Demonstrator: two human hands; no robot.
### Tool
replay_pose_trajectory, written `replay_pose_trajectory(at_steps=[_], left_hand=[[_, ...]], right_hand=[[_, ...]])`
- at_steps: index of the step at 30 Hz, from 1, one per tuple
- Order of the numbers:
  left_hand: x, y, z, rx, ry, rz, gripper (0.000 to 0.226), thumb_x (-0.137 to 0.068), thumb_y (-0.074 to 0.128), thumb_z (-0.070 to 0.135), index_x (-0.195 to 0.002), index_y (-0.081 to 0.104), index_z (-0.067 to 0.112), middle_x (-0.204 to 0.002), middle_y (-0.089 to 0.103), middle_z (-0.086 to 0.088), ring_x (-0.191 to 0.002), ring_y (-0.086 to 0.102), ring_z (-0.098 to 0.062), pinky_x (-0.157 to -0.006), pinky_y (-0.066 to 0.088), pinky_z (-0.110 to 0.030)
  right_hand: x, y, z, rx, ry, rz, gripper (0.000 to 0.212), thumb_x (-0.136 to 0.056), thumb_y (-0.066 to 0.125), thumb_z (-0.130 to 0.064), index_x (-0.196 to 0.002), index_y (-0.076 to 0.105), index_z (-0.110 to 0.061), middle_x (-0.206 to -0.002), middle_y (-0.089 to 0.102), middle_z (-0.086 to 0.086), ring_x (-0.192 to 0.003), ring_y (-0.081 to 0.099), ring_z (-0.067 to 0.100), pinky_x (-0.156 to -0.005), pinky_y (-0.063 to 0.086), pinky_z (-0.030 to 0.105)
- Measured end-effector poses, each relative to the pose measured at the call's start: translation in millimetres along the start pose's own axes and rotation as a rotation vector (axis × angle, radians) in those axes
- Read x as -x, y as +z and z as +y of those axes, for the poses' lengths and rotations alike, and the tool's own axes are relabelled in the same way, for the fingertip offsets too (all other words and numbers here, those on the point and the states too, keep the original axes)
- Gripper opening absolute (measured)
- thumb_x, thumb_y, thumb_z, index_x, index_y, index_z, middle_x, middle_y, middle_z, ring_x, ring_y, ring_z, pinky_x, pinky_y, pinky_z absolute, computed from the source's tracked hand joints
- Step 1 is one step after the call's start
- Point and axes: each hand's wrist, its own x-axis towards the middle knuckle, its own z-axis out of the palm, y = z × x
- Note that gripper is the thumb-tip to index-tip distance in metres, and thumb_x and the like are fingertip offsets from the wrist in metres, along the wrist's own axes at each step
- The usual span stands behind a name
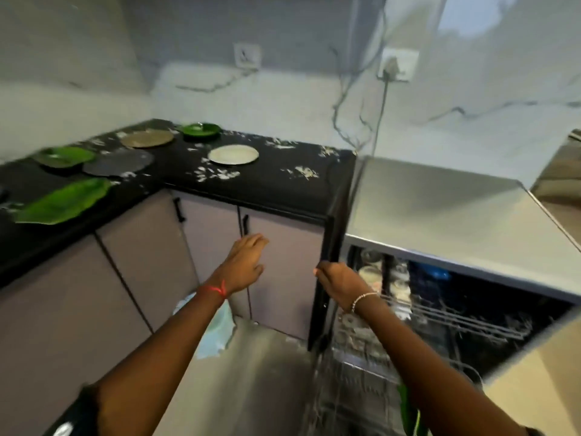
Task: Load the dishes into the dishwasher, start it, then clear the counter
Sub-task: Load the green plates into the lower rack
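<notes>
Left hand (245,265) spread — right hand (338,283) curled at dishwasher (440,215) edge; plates (233,154) on counter (267,190).

Light: dim, cool daylight; 1 bright patch reflects on the glossy wall (465,17) at upper right.
Glare: soft sheen across the steel dishwasher top (440,209).
Shadow: dishwasher interior (509,297) dark (racks (456,322) barely readable).
Blur: motion smear throughout; green plates (64,157) on the bench (267,187) streaked.
Edges: wide-angle bending of straight lines.
</notes>
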Motion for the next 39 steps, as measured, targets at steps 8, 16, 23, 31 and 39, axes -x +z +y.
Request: replay_pose_trajectory(at_steps=[8, 16, 23, 31, 39], left_hand=[[46.7, -147.0, -26.7, -0.137, -0.151, 0.161, 0.062, -0.088, 0.055, 0.017, -0.143, 0.027, 0.011, -0.149, 0.026, -0.008, -0.139, 0.021, -0.021, -0.114, 0.008, -0.030], [80.5, -210.8, -110.3, -0.119, -0.313, 0.189, 0.055, -0.088, 0.058, 0.019, -0.138, 0.036, 0.011, -0.143, 0.038, -0.009, -0.133, 0.031, -0.021, -0.108, 0.017, -0.025], [93.1, -250.9, -238.9, -0.071, -0.443, 0.149, 0.060, -0.086, 0.061, 0.017, -0.139, 0.036, 0.008, -0.144, 0.037, -0.013, -0.134, 0.032, -0.026, -0.109, 0.021, -0.026], [97.6, -265.7, -380.4, 0.001, -0.624, 0.107, 0.055, -0.085, 0.064, 0.018, -0.133, 0.043, 0.001, -0.136, 0.045, -0.018, -0.127, 0.041, -0.029, -0.105, 0.027, -0.026], [89.8, -243.1, -480.0, 0.087, -0.757, 0.068, 0.055, -0.087, 0.061, 0.017, -0.134, 0.039, -0.002, -0.140, 0.039, -0.019, -0.132, 0.035, -0.028, -0.107, 0.023, -0.026]], right_hand=[[-34.6, -84.3, -129.3, 0.058, -0.278, 0.008, 0.028, -0.098, 0.039, -0.027, -0.086, 0.055, -0.008, -0.088, 0.063, 0.020, -0.084, 0.059, 0.034, -0.071, 0.041, 0.034], [-91.9, -81.3, -222.3, 0.077, -0.409, -0.120, 0.024, -0.098, 0.039, -0.027, -0.075, 0.044, -0.021, -0.074, 0.050, 0.001, -0.070, 0.048, 0.018, -0.067, 0.035, 0.026], [-196.1, -43.2, -306.7, 0.004, -0.420, -0.210, 0.028, -0.097, 0.043, -0.023, -0.073, 0.053, -0.011, -0.072, 0.052, 0.007, -0.068, 0.049, 0.018, -0.064, 0.033, 0.024], [-305.7, 11.3, -388.4, -0.177, -0.359, -0.232, 0.033, -0.096, 0.046, -0.026, -0.073, 0.058, -0.005, -0.071, 0.057, 0.015, -0.064, 0.053, 0.020, -0.070, 0.043, 0.030], [-408.8, 70.1, -431.0, -0.241, -0.278, -0.370, 0.028, -0.096, 0.045, -0.023, -0.083, 0.058, -0.002, -0.065, 0.054, 0.007, -0.051, 0.051, 0.015, -0.047, 0.041, 0.016]])
